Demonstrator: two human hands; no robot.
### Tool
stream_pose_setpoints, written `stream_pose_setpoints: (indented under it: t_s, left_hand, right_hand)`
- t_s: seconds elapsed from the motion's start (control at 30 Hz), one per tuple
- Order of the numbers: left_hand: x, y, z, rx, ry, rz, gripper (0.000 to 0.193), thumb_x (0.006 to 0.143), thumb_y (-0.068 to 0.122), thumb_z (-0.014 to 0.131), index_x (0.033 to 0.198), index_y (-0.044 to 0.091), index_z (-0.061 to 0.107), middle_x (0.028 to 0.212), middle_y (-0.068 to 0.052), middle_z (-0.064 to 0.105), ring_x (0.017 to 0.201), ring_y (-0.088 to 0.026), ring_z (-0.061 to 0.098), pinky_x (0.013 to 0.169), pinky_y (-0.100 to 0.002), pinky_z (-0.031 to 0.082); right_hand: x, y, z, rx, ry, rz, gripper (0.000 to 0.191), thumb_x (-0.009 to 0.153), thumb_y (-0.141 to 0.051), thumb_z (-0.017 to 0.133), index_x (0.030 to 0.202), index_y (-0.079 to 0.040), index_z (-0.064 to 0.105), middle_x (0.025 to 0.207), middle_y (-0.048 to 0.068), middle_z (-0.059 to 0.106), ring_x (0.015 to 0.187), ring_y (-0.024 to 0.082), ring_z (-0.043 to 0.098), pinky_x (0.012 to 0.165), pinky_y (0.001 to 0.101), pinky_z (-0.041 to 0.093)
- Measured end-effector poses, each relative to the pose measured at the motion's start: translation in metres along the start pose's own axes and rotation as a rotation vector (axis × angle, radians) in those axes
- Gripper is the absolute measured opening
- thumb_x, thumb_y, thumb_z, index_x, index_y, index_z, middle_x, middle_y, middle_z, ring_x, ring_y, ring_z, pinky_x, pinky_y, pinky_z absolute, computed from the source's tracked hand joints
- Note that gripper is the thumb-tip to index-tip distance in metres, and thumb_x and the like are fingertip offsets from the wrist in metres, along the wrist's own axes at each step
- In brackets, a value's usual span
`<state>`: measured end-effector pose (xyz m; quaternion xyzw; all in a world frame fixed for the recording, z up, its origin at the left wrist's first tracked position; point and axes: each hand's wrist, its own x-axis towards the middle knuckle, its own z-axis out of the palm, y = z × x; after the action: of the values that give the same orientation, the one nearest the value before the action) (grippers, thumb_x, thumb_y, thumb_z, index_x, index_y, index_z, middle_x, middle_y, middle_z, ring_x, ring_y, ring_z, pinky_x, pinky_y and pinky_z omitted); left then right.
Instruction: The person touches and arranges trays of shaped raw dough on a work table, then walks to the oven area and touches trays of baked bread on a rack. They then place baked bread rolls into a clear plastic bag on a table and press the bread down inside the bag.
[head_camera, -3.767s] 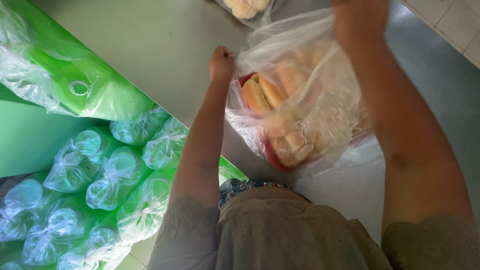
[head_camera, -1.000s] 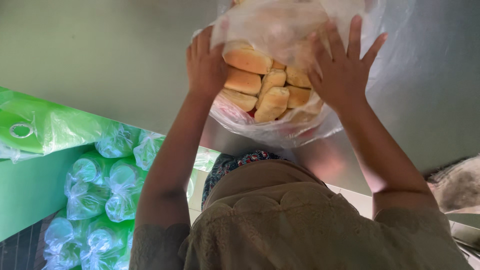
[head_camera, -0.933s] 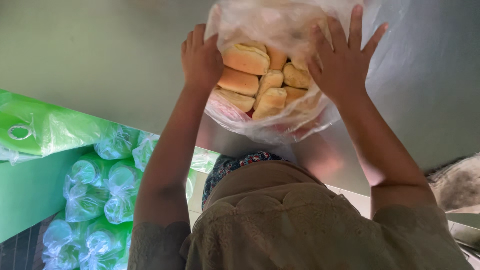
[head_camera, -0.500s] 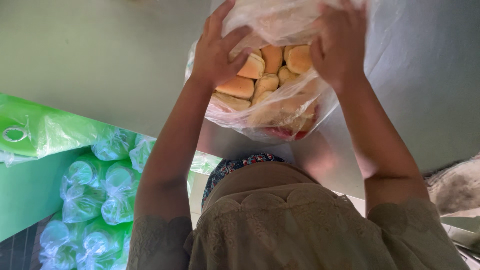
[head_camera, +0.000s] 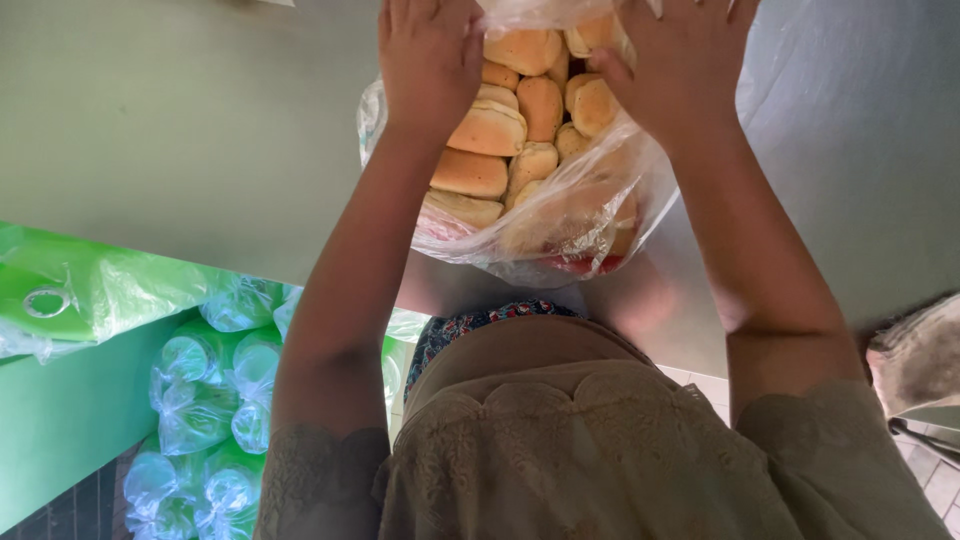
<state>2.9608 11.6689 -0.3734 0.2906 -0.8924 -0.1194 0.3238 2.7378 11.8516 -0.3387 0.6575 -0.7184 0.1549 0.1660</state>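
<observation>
I see left hand (head_camera: 430, 60) clasping clear plastic bag of golden bread rolls (head_camera: 520, 150) at its 10 o'clock | right hand (head_camera: 680, 65) gripping film at 2 o'clock | bag on grey steel table (head_camera: 180, 130), between both hands, equally near.

Open ground: I see bare tabletop (head_camera: 170, 130) left of the clear bag of bread rolls (head_camera: 530, 170), and more on its right. Obstacles: the bag itself between my hands; knotted clear bags (head_camera: 210, 400) packed below the tabletop's left edge.
</observation>
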Motion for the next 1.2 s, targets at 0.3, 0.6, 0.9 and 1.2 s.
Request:
stream_pose_setpoints:
  t_s: [0.3,0.6,0.9,1.2]
  left_hand:
    - [0.005,-0.036,0.02,-1.082,0.02,-0.269,0.022,0.107,0.006,0.067,0.089,-0.001,0.055,0.082,-0.001,0.055,0.077,-0.01,0.048,0.07,-0.035,0.041]
    - [-0.009,-0.028,-0.003,-0.526,0.092,-0.001,0.021,0.086,-0.01,0.052,0.094,0.004,0.066,0.088,-0.011,0.069,0.083,-0.03,0.067,0.074,-0.041,0.054]
    - [0.0,-0.008,-0.014,0.023,0.094,0.208,0.048,0.081,0.007,0.068,0.127,0.015,0.063,0.104,-0.014,0.068,0.086,-0.036,0.067,0.067,-0.044,0.054]
    - [0.006,-0.043,0.003,0.107,-0.044,0.1,0.046,0.083,-0.007,0.062,0.12,0.02,0.065,0.095,-0.009,0.067,0.084,-0.034,0.065,0.067,-0.048,0.053]
  right_hand:
    - [-0.005,0.011,-0.011,0.103,0.083,0.064,0.034,0.086,0.01,0.064,0.114,-0.005,0.074,0.125,0.013,0.065,0.122,0.036,0.056,0.097,0.0485,0.043]
    - [-0.015,0.01,-0.026,0.327,0.087,0.024,0.048,0.075,0.017,0.057,0.108,-0.008,0.082,0.146,0.014,0.063,0.134,0.037,0.051,0.113,0.0448,0.046]
    - [-0.006,-0.009,-0.027,0.311,0.093,0.047,0.035,0.089,0.001,0.074,0.124,-0.001,0.075,0.148,0.018,0.055,0.131,0.042,0.05,0.106,0.0487,0.046]
    - [0.006,-0.008,-0.015,-0.055,-0.04,0.142,0.027,0.095,0.002,0.071,0.12,-0.007,0.077,0.151,0.011,0.052,0.137,0.038,0.046,0.112,0.0533,0.042]
